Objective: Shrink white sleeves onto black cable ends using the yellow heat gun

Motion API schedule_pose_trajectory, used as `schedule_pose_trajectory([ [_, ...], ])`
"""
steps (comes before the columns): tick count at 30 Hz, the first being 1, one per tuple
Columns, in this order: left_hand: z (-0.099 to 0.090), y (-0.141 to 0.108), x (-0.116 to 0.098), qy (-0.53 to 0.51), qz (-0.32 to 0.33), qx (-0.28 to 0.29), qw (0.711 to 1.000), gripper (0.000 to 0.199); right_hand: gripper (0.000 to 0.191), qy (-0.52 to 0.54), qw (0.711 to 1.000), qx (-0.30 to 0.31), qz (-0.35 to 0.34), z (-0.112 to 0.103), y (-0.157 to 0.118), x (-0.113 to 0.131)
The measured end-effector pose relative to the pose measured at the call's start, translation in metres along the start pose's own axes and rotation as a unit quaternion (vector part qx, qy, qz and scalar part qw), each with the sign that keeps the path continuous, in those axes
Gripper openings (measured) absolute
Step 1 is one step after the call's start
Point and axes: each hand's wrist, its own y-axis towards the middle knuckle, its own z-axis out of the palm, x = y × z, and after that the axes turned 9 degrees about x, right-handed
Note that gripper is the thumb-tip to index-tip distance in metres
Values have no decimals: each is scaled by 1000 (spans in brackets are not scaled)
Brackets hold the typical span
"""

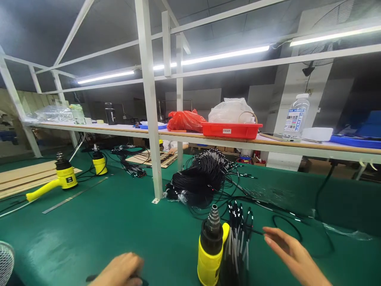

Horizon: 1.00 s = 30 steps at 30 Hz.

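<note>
My left hand (120, 271) is low in the view over the green table, its fingers curled round something dark that shows on both sides and is too hidden to name. At the right, my right hand (293, 254) has thumb and forefinger pinched at the end of a thin black cable (256, 231). That cable runs left to a bundle of cables with grey sleeves (236, 242). Between my hands a yellow heat gun (210, 254) stands with its metal nozzle up, beside the bundle. Behind it lies a large heap of black cables (198, 178) with white tips.
Two more yellow heat guns (68, 177) (99, 163) stand at the left, near wooden boards (26, 174) and a metal ruler (74, 195). A white post (150, 99) rises mid-table. The shelf holds a red tray (232, 131) and a bottle (297, 115). Another person's hand (172, 151) shows behind.
</note>
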Motion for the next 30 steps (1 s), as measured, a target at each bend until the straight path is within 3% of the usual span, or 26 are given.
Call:
schedule_pose_trajectory([
  [4, -61, -22, 1, 29, 33, -63, 997, 11, 53, -43, 997, -58, -35, -19, -13, 35],
  [6, -92, -36, -10, 27, 79, -88, 993, 14, 51, -65, 992, -92, -59, -23, -23, 61],
  [9, -129, -53, -47, 17, 163, -147, 975, 22, 43, -91, 982, -104, -132, -15, -40, 109],
  [11, -142, -59, -79, 15, 211, -191, 958, 23, 37, -88, 974, -70, -199, -1, -51, 141],
  [15, -147, -57, -136, 23, 268, -245, 932, 19, 35, -49, 964, 36, -257, 32, -65, 185],
  [19, -142, -45, -165, -4, 309, -278, 909, 16, 23, -8, 962, 146, -232, 47, -56, 197],
  [24, -139, -34, -163, -46, 287, -292, 911, 20, 34, -22, 968, 116, -223, 36, -28, 185],
  [30, -132, -12, -155, -97, 241, -269, 927, 28, 34, -74, 971, 82, -214, 33, -4, 174],
])
